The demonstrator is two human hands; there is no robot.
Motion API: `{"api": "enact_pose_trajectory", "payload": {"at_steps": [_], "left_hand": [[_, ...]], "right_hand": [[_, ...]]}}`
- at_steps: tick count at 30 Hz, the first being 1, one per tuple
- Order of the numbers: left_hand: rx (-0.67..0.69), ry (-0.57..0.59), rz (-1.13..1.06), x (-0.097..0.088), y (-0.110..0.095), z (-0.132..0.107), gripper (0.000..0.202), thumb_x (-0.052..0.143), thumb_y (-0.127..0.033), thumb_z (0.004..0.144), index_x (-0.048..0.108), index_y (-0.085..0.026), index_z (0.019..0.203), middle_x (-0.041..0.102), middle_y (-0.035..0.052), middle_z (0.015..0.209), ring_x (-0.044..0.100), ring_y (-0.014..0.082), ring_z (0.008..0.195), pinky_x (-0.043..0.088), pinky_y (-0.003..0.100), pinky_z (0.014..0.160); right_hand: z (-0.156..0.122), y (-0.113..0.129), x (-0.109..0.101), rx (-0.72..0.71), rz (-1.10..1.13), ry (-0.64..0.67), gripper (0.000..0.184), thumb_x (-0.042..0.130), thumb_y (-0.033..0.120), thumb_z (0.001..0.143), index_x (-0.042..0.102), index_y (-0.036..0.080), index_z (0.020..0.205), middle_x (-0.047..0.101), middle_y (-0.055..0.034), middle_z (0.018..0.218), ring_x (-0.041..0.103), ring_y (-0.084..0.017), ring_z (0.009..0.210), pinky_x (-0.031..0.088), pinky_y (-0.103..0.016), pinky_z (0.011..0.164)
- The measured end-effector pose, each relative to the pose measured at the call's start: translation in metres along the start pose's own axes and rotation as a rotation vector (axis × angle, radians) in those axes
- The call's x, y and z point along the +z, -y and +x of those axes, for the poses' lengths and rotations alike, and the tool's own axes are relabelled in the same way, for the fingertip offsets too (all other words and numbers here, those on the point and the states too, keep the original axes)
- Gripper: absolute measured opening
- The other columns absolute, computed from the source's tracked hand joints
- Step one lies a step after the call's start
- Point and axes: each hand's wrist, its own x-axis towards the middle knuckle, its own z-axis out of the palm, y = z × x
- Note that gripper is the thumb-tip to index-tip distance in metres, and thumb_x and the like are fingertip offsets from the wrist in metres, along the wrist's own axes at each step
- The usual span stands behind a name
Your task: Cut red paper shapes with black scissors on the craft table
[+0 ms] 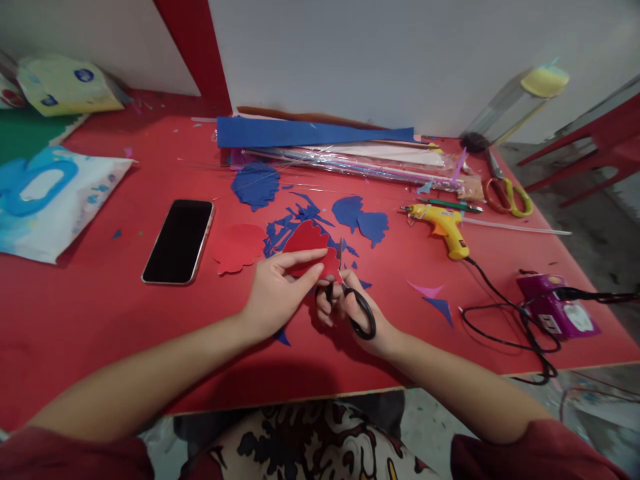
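Note:
My left hand [280, 287] pinches a red sheet piece [306, 241] with a scalloped edge between thumb and fingers. Black-handled scissors [369, 313] sit in my right hand [357, 310], thumb and fingers through the loops. Their blade stands upright against the right edge of the red piece. Under and behind the hands lies a heap of blue scraps [285, 227]. Just left of the heap, a second red scalloped piece [240, 247] rests flat on the red table. Blue scalloped cutouts [256, 185] lie farther back, with two more [373, 227] to the right.
A phone [179, 241] and a wipes pack [65, 200] are at left. Blue strips [315, 133] and wrapped rods lie along the wall. At right are a yellow glue gun [445, 227], its cord, a purple power box [557, 307] and red-and-yellow-handled scissors [507, 193].

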Motion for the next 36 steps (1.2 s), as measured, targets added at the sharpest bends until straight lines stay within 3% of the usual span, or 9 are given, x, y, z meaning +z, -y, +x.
{"api": "enact_pose_trajectory", "payload": {"at_steps": [9, 20, 30, 36], "left_hand": [[-0.007, -0.004, 0.042, -0.0039, 0.0012, 0.0052, 0.032, 0.069, -0.026, 0.071, 0.07, -0.011, 0.099, 0.072, 0.011, 0.103, 0.071, 0.0183, 0.074, 0.059, 0.027, 0.073], [0.049, 0.01, 0.128, -0.007, 0.0016, 0.006, 0.034, 0.068, -0.029, 0.072, 0.071, -0.014, 0.102, 0.072, 0.0105, 0.102, 0.07, 0.0165, 0.067, 0.057, 0.023, 0.061], [0.14, -0.012, 0.254, -0.0092, 0.0039, 0.0058, 0.032, 0.066, -0.03, 0.074, 0.071, -0.015, 0.102, 0.073, 0.0093, 0.099, 0.07, 0.0208, 0.079, 0.057, 0.025, 0.064], [0.168, -0.023, 0.292, -0.0085, 0.0011, 0.0051, 0.031, 0.065, -0.029, 0.075, 0.071, -0.014, 0.102, 0.074, 0.0088, 0.096, 0.07, 0.0199, 0.076, 0.057, 0.025, 0.064]], "right_hand": [[0.0022, 0.0029, 0.0007, 0.038, -0.024, -0.05, 0.045, 0.057, 0.062, 0.075, 0.033, 0.025, 0.085, 0.04, 0.0062, 0.065, 0.039, -0.011, 0.052, 0.035, -0.027, 0.053], [0.0017, 0.0045, -0.0016, 0.035, -0.035, -0.052, 0.043, 0.058, 0.06, 0.075, 0.035, 0.024, 0.086, 0.04, 0.0073, 0.063, 0.039, -0.009, 0.05, 0.033, -0.025, 0.051], [0.0026, 0.0025, -0.0036, 0.004, -0.006, -0.018, 0.041, 0.06, 0.056, 0.077, 0.035, 0.025, 0.084, 0.04, 0.0083, 0.062, 0.039, -0.008, 0.049, 0.033, -0.024, 0.051], [0.0023, 0.002, -0.0039, 0.001, 0.006, -0.015, 0.039, 0.059, 0.054, 0.078, 0.035, 0.024, 0.085, 0.041, 0.0084, 0.063, 0.04, -0.007, 0.049, 0.032, -0.023, 0.051]]}}
